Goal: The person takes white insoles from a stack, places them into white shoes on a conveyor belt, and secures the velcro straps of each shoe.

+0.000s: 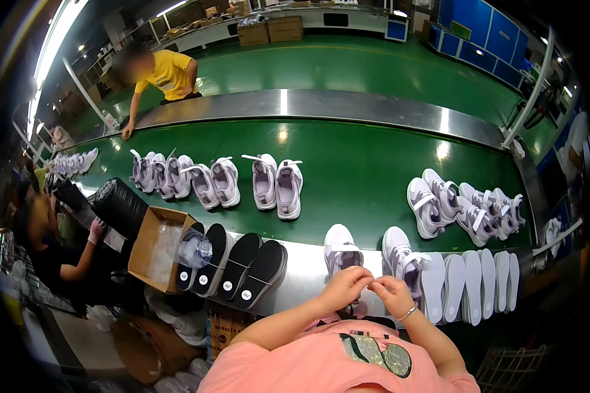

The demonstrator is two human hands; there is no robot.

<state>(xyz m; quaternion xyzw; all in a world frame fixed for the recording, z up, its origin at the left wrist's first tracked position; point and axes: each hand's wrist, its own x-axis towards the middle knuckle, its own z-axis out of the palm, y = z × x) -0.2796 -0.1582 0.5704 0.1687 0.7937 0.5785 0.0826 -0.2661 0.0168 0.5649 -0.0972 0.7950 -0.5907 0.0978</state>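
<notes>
My left hand (349, 287) and my right hand (393, 295) meet in front of my chest, fingertips pinched together. Whatever is between the fingers, if anything, is too small to make out. Just beyond my left hand stands a pale lilac sneaker (339, 243), partly covered by it. Another pale sneaker (397, 249) is beyond my right hand, with its toe pointing away. Right of that sneaker, light grey insoles (453, 286) lie in a row along the metal edge. On my left are stacks of black insoles (263, 270), some tied with a thin band.
Several lilac sneakers (288, 188) stand on the green conveyor belt (354, 170), with more sneakers (428, 208) at the right. A cardboard box (144, 252) holding clear plastic is at the left. A person in yellow (167, 75) leans over the far edge; another person in black (62, 255) works at left.
</notes>
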